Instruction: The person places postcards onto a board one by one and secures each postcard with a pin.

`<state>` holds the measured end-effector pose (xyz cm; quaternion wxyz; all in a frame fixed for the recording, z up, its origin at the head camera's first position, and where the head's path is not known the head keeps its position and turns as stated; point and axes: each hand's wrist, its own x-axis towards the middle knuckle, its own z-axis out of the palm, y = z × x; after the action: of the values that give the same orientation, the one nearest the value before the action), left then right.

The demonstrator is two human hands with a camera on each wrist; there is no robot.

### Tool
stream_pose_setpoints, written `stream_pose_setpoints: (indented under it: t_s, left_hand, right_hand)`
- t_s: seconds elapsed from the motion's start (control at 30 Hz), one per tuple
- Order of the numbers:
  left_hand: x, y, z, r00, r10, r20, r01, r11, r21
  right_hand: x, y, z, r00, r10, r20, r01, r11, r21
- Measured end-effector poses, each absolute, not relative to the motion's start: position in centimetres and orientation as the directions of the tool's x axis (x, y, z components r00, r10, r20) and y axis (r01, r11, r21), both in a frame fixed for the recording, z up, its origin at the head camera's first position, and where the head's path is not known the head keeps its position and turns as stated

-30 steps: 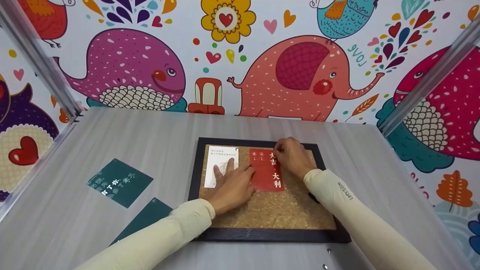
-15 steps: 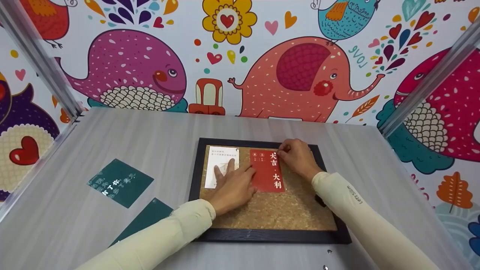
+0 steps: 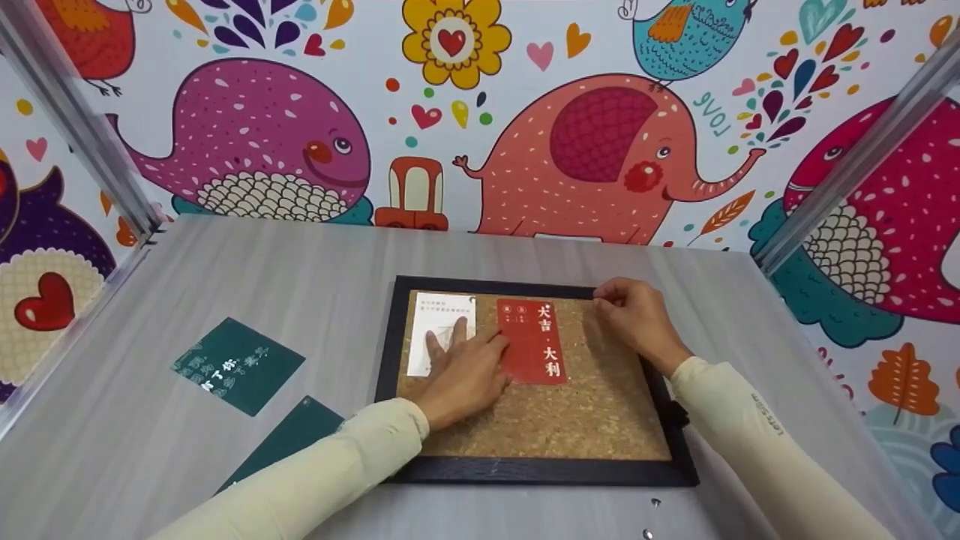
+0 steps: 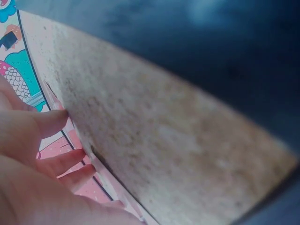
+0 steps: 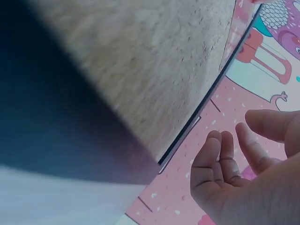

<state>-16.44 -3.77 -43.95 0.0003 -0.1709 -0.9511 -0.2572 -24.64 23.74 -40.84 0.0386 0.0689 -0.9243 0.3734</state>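
A black-framed cork board (image 3: 540,431) lies on the table. On its upper left is a white card (image 3: 426,319), and beside that a red card (image 3: 529,345) with white characters. Small pin heads show at the cards' top right corners. My left hand (image 3: 463,382) rests with spread fingers across the lower part of the white card and the red card's left edge. Over the board's upper right corner is my right hand (image 3: 641,319), apart from the red card. In the right wrist view, its loosely bent fingers (image 5: 204,164) stand apart from the thumb, with nothing between them.
Two dark teal cards lie left of the board: one (image 3: 238,367) whole in view, the other (image 3: 289,442) partly under the left sleeve. Two push pins (image 3: 656,502) sit on the table near the board's front right corner. A patterned wall closes off the back.
My right hand has moved from the red card's top right corner, rightward to the board's upper right corner. A pin head now shows on that card corner. My left hand has stayed put.
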Motion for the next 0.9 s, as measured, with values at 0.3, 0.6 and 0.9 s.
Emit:
stream_pose_setpoints:
  t_s: [0.3,0.6,0.9]
  left_hand:
    - [-16.4,-4.0,-44.0,-0.943,0.324,0.076,0.317,0.804,0.503]
    - [-16.3,-3.9,-44.0,-0.940,0.334,0.077,0.324,0.795,0.513]
    - [-16.4,-3.9,-43.7,-0.938,0.336,0.080,0.328,0.795,0.510]
  right_hand:
    - [-23.1,25.2,-40.5,-0.994,-0.060,0.093,-0.107,0.716,-0.690]
    - [-21.9,26.0,-40.5,-0.992,-0.058,0.108,-0.116,0.726,-0.677]
    - [-20.2,27.2,-40.6,-0.991,-0.075,0.113,-0.132,0.736,-0.664]
